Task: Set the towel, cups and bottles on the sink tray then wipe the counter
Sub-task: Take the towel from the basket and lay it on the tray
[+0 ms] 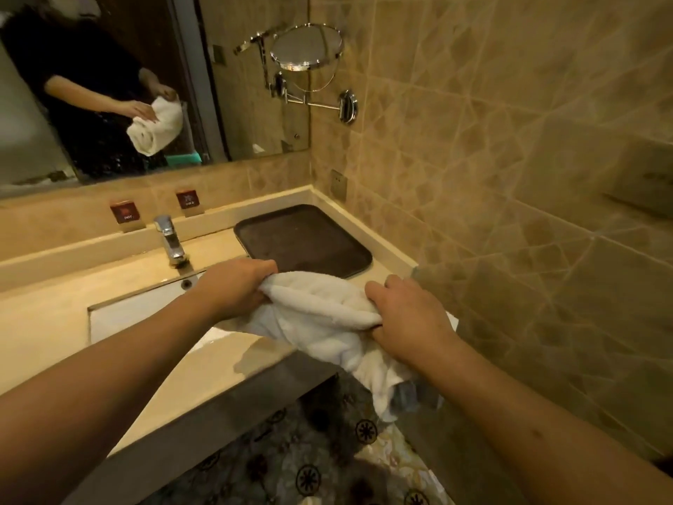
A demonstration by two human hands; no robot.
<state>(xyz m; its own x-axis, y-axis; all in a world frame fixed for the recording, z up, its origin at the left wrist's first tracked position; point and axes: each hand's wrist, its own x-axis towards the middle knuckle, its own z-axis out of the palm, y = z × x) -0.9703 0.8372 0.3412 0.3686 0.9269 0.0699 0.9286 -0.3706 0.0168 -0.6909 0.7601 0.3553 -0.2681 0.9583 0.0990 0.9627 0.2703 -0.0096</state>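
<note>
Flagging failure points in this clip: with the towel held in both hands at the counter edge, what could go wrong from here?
1. The white towel is bunched, and one end hangs below the counter edge; it may land on the dark tray as a loose heap, or trail off it.
2. A wet patch sits at the counter edge under the towel, which could soak it.
3. The left hand and right hand each grip only a fold, so a fold might slip.
</note>
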